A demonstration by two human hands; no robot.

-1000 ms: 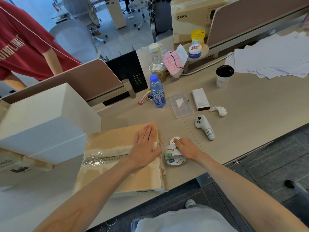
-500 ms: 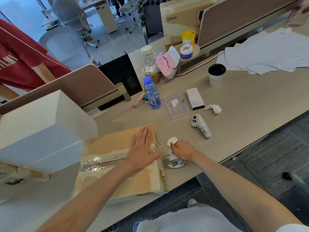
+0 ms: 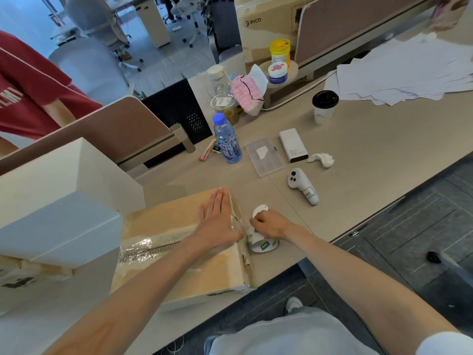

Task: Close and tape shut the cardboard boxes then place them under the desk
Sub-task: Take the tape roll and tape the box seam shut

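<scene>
From the head view, the left hand (image 3: 217,221) lies flat, fingers straight, pressing the cardboard box (image 3: 179,252) shut at the desk (image 3: 371,175) edge, while the right hand (image 3: 271,224) grips the tape roll (image 3: 263,244) beside it. Taping looks underway; next the strip needs cutting.

"PICO" on rear cardboard box (image 3: 261,32)

The cardboard box (image 3: 158,224) is tan, crossed by a glossy clear tape strip (image 3: 143,248). The tape roll (image 3: 265,246) to its right is white with green and blue labels. Farther off on the grey-beige desk (image 3: 384,155) are a blue-capped bottle (image 3: 227,140), a white cup (image 3: 323,108) with a black lid, a pink-and-white striped pouch (image 3: 245,94) and a yellow jar (image 3: 279,51).
</scene>
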